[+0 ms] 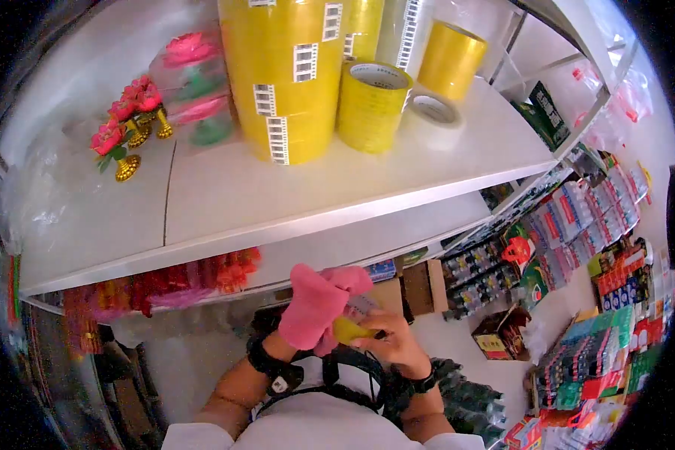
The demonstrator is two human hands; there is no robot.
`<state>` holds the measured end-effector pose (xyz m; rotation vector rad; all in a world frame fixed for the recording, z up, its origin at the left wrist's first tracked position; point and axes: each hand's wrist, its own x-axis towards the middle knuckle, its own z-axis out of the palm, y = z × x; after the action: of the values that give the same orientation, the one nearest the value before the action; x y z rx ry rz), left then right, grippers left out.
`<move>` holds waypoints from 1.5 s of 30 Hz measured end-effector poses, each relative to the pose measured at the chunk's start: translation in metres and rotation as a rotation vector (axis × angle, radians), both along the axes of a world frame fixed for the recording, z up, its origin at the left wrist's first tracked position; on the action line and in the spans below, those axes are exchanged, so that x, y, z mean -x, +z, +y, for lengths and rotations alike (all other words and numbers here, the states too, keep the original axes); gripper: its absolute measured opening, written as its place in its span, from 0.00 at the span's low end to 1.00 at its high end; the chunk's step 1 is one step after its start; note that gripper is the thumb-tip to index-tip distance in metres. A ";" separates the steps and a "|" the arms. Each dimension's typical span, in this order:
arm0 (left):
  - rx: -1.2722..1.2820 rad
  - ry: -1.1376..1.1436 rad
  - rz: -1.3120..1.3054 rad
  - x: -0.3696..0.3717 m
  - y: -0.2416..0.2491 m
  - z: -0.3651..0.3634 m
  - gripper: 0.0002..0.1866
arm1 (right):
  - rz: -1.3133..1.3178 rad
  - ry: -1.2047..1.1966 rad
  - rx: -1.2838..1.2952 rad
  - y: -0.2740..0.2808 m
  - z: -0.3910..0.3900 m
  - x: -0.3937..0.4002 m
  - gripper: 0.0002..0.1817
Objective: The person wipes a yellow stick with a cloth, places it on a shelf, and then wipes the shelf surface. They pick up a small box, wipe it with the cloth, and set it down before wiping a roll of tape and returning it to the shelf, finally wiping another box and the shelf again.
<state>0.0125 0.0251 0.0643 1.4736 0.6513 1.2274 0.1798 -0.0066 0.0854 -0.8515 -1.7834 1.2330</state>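
Observation:
A pink cloth (313,306) covers most of my left hand (280,346) in front of my body, hiding its fingers. To the right of it, my right hand (391,343) is closed, thumb and fingers pinching a small yellow piece (347,330) that touches the cloth's lower right side. Some clear, see-through material shows just above the yellow piece. Both wrists wear dark bands, the left one with a small pale-faced device.
A white shelf (300,202) spans the front, bearing stacked yellow tape rolls (277,75), a white roll (436,120) and pink flower ornaments (109,139). Red goods (165,285) hang over the lower shelf. An open cardboard box (425,287) and packed goods (577,360) stand right.

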 end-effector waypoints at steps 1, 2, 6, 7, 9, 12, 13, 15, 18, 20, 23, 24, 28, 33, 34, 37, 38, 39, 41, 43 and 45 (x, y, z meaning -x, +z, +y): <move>-0.001 -0.035 0.040 0.001 0.000 0.001 0.11 | -0.001 -0.007 0.001 0.000 0.001 -0.002 0.09; 0.000 -0.041 0.039 0.000 -0.001 0.000 0.11 | -0.011 0.030 0.029 -0.002 0.002 -0.004 0.11; 0.178 -0.060 -0.133 -0.003 -0.007 -0.004 0.20 | -0.006 0.110 0.055 -0.012 0.008 -0.011 0.13; 0.244 -0.063 -0.172 -0.002 -0.008 -0.003 0.20 | -0.006 0.107 0.057 -0.013 0.008 -0.011 0.13; 0.244 -0.126 -0.238 -0.002 -0.013 0.005 0.20 | -0.011 0.098 0.130 -0.016 0.009 -0.012 0.12; 0.356 -0.231 -0.390 0.000 -0.003 0.007 0.19 | 0.169 0.203 0.237 -0.037 0.014 -0.020 0.13; 0.470 -0.274 -0.477 0.000 0.001 0.006 0.18 | 0.169 0.203 0.238 -0.037 0.011 -0.017 0.13; 0.400 -0.159 -0.283 0.000 -0.014 0.005 0.22 | 0.776 0.016 0.545 -0.037 0.005 -0.008 0.12; 0.646 -0.179 -0.548 0.003 -0.021 0.009 0.24 | 0.968 -0.099 0.682 -0.049 0.011 -0.007 0.17; 0.661 -0.194 -0.747 -0.006 -0.013 0.004 0.27 | 0.954 0.012 0.670 -0.060 0.019 -0.005 0.19; 0.713 -0.190 -0.778 -0.007 -0.001 0.004 0.29 | 0.916 0.082 0.674 -0.059 0.022 0.006 0.22; 0.745 -0.279 -0.876 -0.007 0.004 -0.001 0.31 | 0.773 0.008 0.693 -0.052 0.020 0.006 0.21; 0.811 -0.151 -0.876 -0.005 -0.020 0.002 0.25 | 0.314 -0.124 0.667 -0.047 0.018 0.002 0.15; 0.533 0.101 -0.502 -0.002 -0.019 0.009 0.14 | 0.017 -0.103 0.339 -0.042 0.017 0.002 0.10; 0.528 0.181 -0.550 -0.003 -0.016 0.009 0.12 | -0.076 -0.100 0.203 -0.044 0.016 0.003 0.08; 0.511 0.342 -0.649 -0.003 -0.015 0.013 0.10 | 0.046 -0.198 0.225 -0.043 0.015 0.014 0.07; 0.308 0.349 -0.348 0.000 -0.022 0.015 0.11 | 0.045 -0.193 0.222 -0.047 0.016 0.015 0.07; 0.107 0.350 -0.047 0.004 -0.031 0.018 0.13 | 0.013 -0.256 0.114 -0.056 0.017 0.016 0.07; 0.130 0.179 0.109 0.015 -0.059 0.011 0.06 | -0.016 -0.315 0.005 -0.059 0.020 0.019 0.07; 0.156 0.000 0.263 0.013 -0.114 0.006 0.10 | -0.149 -0.557 0.014 -0.054 0.023 0.020 0.07; 0.938 -0.475 -0.678 0.006 -0.175 0.007 0.20 | 0.070 -0.617 0.171 -0.043 0.031 0.022 0.07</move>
<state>0.0068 0.0320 -0.1105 0.3421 0.2933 0.7759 0.1577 0.0247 0.0428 -1.3156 -1.2258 0.9888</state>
